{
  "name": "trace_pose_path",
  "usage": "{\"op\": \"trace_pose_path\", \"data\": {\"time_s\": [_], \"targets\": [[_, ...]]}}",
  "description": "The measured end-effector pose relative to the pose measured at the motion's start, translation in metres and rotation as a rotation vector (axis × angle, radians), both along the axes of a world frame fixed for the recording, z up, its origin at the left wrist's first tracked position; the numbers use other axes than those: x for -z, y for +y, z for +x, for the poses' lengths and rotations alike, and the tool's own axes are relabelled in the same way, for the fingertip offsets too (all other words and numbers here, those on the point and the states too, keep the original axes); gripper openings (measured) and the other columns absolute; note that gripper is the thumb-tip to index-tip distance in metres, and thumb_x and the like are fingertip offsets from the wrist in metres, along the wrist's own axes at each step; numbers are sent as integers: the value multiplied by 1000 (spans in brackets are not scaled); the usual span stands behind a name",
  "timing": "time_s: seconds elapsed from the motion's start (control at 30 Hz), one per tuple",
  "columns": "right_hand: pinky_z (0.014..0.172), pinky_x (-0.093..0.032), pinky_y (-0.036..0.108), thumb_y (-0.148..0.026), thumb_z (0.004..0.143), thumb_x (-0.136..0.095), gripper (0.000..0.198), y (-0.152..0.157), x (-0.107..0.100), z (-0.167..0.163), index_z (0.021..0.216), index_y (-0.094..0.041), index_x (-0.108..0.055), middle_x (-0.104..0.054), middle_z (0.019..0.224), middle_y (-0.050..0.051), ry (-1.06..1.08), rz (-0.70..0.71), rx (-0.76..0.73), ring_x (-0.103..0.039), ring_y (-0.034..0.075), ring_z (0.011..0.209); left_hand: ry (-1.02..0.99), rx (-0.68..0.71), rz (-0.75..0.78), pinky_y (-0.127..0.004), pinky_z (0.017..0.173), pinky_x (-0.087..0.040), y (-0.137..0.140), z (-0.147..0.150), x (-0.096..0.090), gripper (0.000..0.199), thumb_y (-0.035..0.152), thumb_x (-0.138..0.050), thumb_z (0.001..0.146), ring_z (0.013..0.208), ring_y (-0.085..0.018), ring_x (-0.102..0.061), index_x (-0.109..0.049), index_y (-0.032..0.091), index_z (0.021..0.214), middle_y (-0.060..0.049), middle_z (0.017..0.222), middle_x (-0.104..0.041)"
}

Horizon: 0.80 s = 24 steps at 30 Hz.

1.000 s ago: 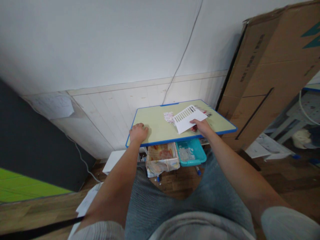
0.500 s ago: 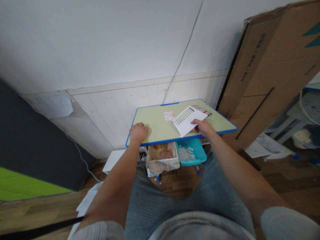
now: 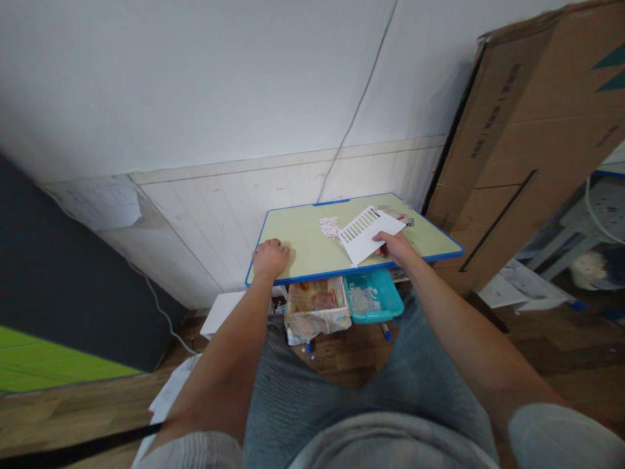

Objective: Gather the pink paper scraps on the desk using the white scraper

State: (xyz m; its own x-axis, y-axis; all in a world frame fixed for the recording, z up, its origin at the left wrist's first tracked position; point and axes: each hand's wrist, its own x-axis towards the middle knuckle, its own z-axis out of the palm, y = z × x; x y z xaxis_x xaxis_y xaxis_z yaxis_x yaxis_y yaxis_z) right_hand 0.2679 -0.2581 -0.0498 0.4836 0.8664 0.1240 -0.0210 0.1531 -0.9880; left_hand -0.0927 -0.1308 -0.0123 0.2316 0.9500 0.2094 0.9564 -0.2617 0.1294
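The right hand (image 3: 393, 247) is gripping one white card (image 3: 364, 249), its fingers closing on the card's near right part, with the thumb lying on top and the other fingers mostly hiding underneath. The card is tilting over the right half of the one table (image 3: 307, 253), and a single row of slots is running along its far left side; they are showing too small for a sure count. Something reddish is peeping out from beneath the card beside these fingers, too covered to name.

The left hand (image 3: 271, 259) is resting palm down at the table's near left corner, its fingers bending slightly, lying close together and holding nothing; they are touching only the tabletop.

One heap of small pale pinkish pieces (image 3: 329, 227) is lying just left of the card, its pieces overlapping too much for counting. Two containers are sitting below the table's near edge, side by side: one cloth-lined basket (image 3: 319, 326) on the left, and one turquoise tray (image 3: 375, 318) on the right, which is holding many whitish bits. One large cardboard box (image 3: 517, 137) is standing to the right of the table, and one cable (image 3: 364, 98) is hanging down the wall behind it.
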Motion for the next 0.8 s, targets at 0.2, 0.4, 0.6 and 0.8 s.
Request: {"op": "trace_pose_path", "data": {"time_s": [0.2, 0.4, 0.6, 0.8], "targets": [[42, -40, 29, -33, 63, -81, 36, -2, -2, -1, 96, -25, -70, -73, 69, 0, 5, -3, -5, -49, 16, 48, -1, -5, -1, -56, 134, -59, 0, 0, 0, 56, 39, -50, 122, 165, -44, -70, -79, 12, 162, -27, 176, -76], [42, -39, 28, -28, 62, -80, 41, -3, -2, -2, 101, -25, -71, -75, 74, 0, 16, -10, 0, -50, 15, 51, -8, 0, 17, -57, 134, -59, -1, 0, 1, 54, 39, -51, 121, 163, -44, -70, -80, 13, 160, -27, 174, -77], [43, -40, 29, -32, 65, -82, 41, -1, -2, 0, 103, -27, -68, -69, 68, -3, 31, 8, 24, -52, 17, 51, -12, 6, 17, -57, 134, -60, 0, 0, 2, 55, 39, -51, 122, 163, -43, -71, -79, 13, 161, -27, 174, -77], [46, -44, 29, -33, 70, -84, 36, 1, 0, -1, 101, -27, -68, -66, 63, -2, 18, 13, 34, -54, 19, 53, 0, -7, 12, -57, 134, -60, 0, 1, 0, 55, 38, -51, 122, 163, -43, -71, -80, 13, 161, -27, 175, -77]]}}
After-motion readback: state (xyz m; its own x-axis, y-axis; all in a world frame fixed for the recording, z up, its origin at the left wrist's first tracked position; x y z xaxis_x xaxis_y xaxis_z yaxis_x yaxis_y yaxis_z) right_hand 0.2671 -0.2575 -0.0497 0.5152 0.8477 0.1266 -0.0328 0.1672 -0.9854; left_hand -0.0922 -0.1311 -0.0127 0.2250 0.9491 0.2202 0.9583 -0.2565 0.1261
